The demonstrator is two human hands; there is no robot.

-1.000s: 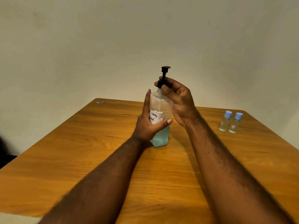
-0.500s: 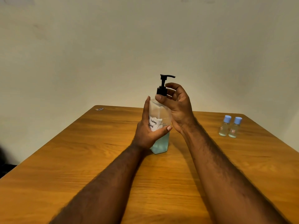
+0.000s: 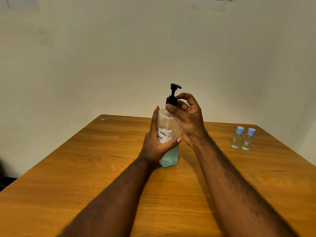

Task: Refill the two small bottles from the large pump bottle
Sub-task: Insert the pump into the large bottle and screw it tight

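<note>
The large clear pump bottle (image 3: pixel 170 157) stands upright at the middle of the wooden table (image 3: pixel 85 168), holding pale blue liquid in its lower part and a white handwritten label. My left hand (image 3: pixel 156 142) wraps around its body. My right hand (image 3: pixel 187 117) pinches the black collar of the pump (image 3: pixel 171 100) between thumb and fingers; the nozzle points right. Two small clear bottles with blue caps (image 3: pixel 237 137) (image 3: pixel 248 139) stand side by side at the far right of the table, caps on, apart from both hands.
A plain pale wall rises behind the table's far edge. A small scrap (image 3: pixel 105 119) lies at the far left corner. Something dark (image 3: pixel 3 175) sits beyond the table's left edge.
The pump nozzle has turned from facing me to pointing right as my right hand twisted the collar. The camera view tilted up a little. The left hand kept its hold.
</note>
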